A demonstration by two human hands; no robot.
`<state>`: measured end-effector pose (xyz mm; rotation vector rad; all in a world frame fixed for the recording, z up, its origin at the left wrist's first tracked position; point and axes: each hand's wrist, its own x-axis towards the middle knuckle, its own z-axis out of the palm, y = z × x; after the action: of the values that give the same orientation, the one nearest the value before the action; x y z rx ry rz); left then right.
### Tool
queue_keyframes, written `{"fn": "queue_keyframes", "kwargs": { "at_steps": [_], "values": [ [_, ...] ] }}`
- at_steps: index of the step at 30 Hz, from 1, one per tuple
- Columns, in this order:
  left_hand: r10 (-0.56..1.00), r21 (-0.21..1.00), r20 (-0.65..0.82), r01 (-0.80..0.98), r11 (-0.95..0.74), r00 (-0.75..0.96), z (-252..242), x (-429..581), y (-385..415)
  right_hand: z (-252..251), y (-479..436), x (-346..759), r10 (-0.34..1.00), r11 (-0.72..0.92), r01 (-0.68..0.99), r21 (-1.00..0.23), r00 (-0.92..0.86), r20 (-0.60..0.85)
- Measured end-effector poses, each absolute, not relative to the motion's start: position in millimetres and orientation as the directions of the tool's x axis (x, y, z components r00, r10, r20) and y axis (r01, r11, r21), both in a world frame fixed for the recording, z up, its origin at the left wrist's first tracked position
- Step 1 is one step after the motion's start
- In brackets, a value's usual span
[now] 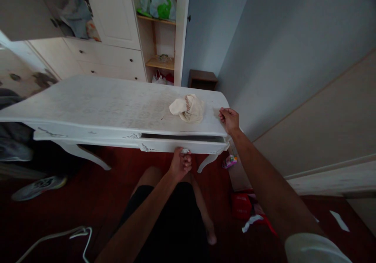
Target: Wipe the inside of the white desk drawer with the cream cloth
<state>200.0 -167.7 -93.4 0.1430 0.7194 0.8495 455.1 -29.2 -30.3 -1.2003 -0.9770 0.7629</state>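
My left hand (181,164) is closed on the knob (185,150) of the drawer (164,145) at the white table's front. The drawer is pulled out slightly, leaving a dark gap above its front panel; its contents are hidden. My right hand (230,119) is at the right end of the white table (102,98), with its fingers curled together; whether anything is inside them is hidden. Between the hands, further back, a crumpled cream cloth item (192,108) with a reddish-brown patterned band lies on the tabletop.
Behind the table stand a white cabinet (114,16) and shelves with plastic bags (161,2). A wall (288,51) runs close on the right. A sneaker (39,186), a white hanger-like loop (79,231) and a red box (241,205) are low down around me.
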Motion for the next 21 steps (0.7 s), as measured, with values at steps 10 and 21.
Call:
{"fn": "queue_keyframes", "kwargs": {
  "at_steps": [10,21],
  "values": [
    [0.763,0.431,-0.573,-0.681,0.591,0.299,-100,204,-277,-31,-26,456,0.884,0.221,0.017,-0.975,0.419,0.208],
    [0.76,0.456,-0.634,-0.723,0.518,0.144,-136,200,-352,-29,-30,451,0.863,0.212,0.053,-0.976,0.459,0.212]
  ]
}}
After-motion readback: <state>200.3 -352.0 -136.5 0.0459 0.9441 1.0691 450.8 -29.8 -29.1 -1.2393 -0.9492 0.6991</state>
